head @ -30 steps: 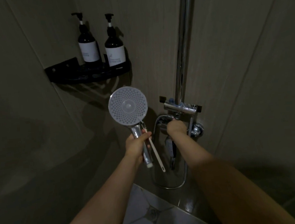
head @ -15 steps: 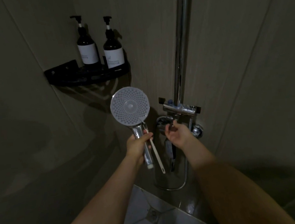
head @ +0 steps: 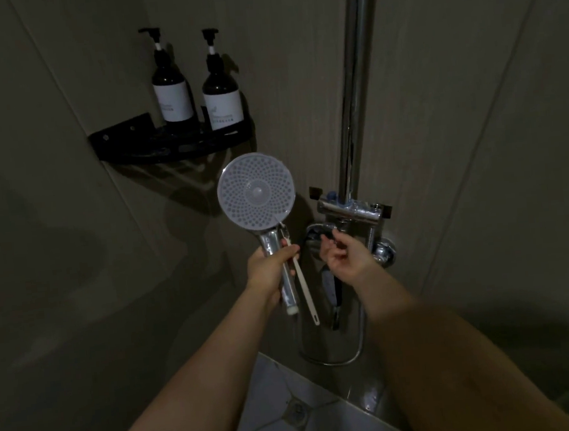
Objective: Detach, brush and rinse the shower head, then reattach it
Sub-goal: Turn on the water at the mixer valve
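Dim tiled shower corner: left hand (head: pixel 269 273) grips the shower head (head: pixel 256 192) by its handle, face raised above the fist, pinching a thin white brush (head: pixel 304 289) alongside; right hand (head: pixel 347 259) just beside, fingers loosely curled, holding nothing, below the chrome mixer (head: pixel 351 211)

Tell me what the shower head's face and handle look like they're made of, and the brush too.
Shower head: the face looks like matte pale plastic or rubber, dotted with nozzles; its handle is mirror-shiny, probably chrome-plated. Brush: a thin, matte off-white stick, likely plastic. The left hand grips both.
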